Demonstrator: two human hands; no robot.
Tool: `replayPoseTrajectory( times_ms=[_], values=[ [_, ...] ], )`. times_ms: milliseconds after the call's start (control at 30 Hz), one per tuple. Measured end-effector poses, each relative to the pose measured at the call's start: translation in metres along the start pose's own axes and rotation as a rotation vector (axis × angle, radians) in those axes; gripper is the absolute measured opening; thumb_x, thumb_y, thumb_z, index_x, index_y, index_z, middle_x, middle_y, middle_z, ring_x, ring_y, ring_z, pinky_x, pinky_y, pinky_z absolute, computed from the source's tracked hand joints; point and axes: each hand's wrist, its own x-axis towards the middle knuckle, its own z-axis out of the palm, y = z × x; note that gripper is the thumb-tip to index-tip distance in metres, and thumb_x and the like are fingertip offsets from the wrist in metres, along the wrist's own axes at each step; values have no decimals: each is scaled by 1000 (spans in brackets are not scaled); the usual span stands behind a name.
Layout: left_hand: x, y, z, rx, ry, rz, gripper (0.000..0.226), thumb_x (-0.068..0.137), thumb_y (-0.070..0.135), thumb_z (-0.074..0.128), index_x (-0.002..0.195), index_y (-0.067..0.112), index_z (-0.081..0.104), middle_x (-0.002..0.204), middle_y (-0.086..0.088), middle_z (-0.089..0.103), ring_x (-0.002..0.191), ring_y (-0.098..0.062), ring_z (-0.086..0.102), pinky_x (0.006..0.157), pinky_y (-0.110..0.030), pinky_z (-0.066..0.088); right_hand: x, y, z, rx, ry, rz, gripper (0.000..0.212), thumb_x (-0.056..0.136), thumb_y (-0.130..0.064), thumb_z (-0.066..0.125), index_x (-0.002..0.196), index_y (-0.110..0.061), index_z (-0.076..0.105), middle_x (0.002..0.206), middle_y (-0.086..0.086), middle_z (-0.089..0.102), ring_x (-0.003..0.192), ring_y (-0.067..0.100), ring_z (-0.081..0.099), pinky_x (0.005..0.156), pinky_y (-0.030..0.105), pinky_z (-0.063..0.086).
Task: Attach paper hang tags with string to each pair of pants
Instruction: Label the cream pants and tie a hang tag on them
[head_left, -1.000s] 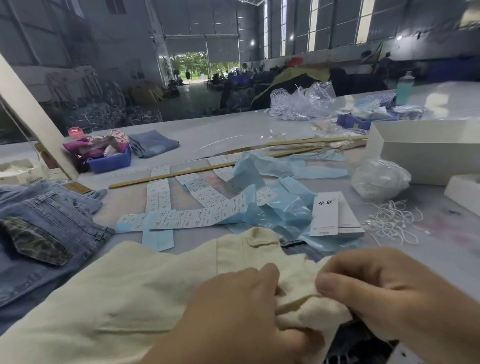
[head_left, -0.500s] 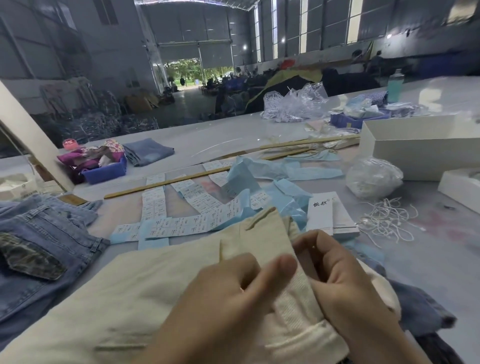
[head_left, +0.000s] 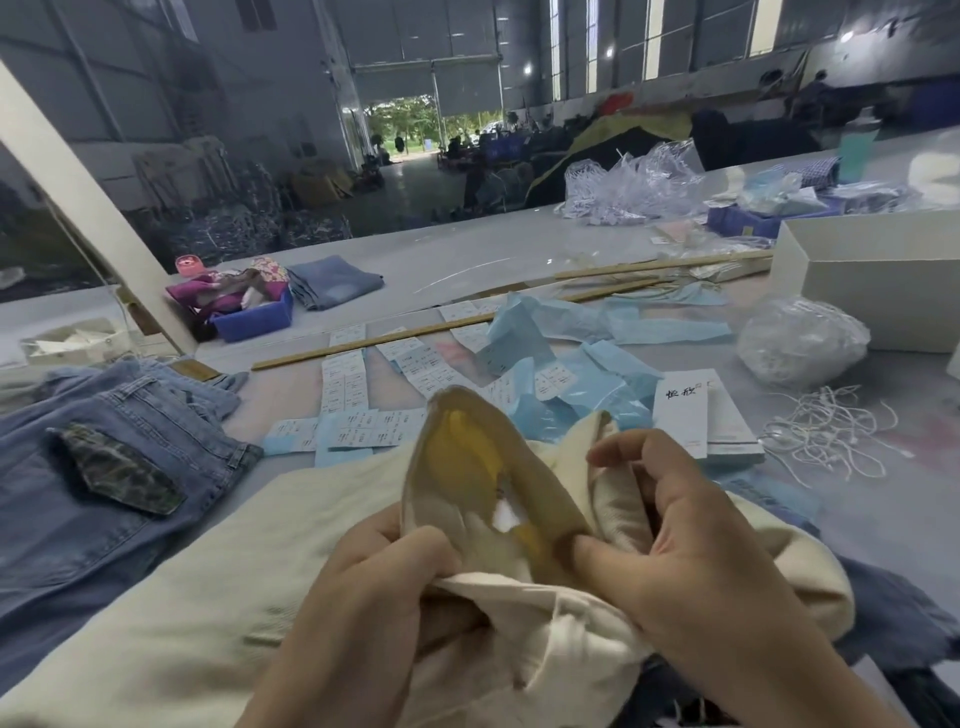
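Cream pants (head_left: 218, 587) lie nearest me; my left hand (head_left: 374, 613) and right hand (head_left: 696, 551) both grip their opened waistband. One stack of hang tags (head_left: 698, 415) sits beyond, strings (head_left: 826, 431) right of it.

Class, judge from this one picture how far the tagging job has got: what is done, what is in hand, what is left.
Done: nothing shows as tagged.

In hand: the left hand and right hand hold the cream pants open at the waistband, with no tag or string in either grip.

Left: the hang tags and strings lie untouched on the table, and the jeans show no tag.
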Motion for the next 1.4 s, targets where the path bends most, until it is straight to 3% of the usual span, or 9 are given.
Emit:
replayPoseTrajectory(
  times_ms=[100,233,267,333,433,600,833,933,1400],
  values=[
    [3,-5,-2,-114,92,43,13,44,-2,53,45,10,53,50,-9,36,36,-20,42,34,-28,41,1,-10,2,-305,97,-154,53,62,-41,79,105,-48,49,97,-26,51,86,-1,51,74,11,39],
    [4,-11,-4,-154,51,29,15,32,3,57,44,9,50,48,-9,37,37,-19,40,37,-27,41,6,-26,5,-616,-102,-244,35,76,-53,67,108,-41,60,120,-23,37,118,4,27,99,23,29],
    [3,-12,-4,-132,41,31,13,35,2,56,41,11,49,46,-8,36,36,-17,40,37,-25,41,8,-28,6,-585,-162,-261,14,81,-50,64,89,-38,62,107,-24,48,109,5,38,93,23,32],
    [3,-14,-6,-2,56,31,8,48,5,52,43,10,57,43,-8,45,37,-18,49,38,-30,47,8,-25,8,-455,-165,-290,34,88,-38,62,59,-25,50,63,-12,51,72,8,46,68,22,30],
    [10,-19,-13,442,258,252,30,55,27,61,83,38,60,75,2,65,63,-23,66,59,-49,58,7,-18,10,-193,-78,-240,38,91,-32,64,62,-12,49,49,1,43,51,15,38,56,20,26],
    [25,-22,-9,957,229,803,32,65,15,61,85,37,50,80,17,51,69,0,51,60,-9,38,5,-16,18,-74,22,-378,39,84,-35,61,57,-10,47,49,-2,43,49,12,39,50,18,28],
    [37,-21,-27,-28,-148,139,24,67,40,73,69,17,68,68,-4,58,64,-15,53,61,-28,47,17,-24,22,-297,-146,-573,38,84,-27,63,57,-26,36,57,-11,43,59,9,45,58,25,37],
    [36,-26,-33,-86,-159,150,54,65,60,78,86,11,67,78,-12,55,72,-21,51,73,-35,42,19,-26,22,-339,-264,-624,30,87,-26,62,61,-18,50,66,-10,51,69,10,53,62,34,45],
    [15,-4,-44,134,-257,140,49,70,35,66,103,0,66,93,-15,63,82,-26,58,75,-43,44,17,-43,24,-497,-511,-738,29,90,-28,67,65,-14,63,74,-9,57,73,16,55,64,32,42]
  ],
)
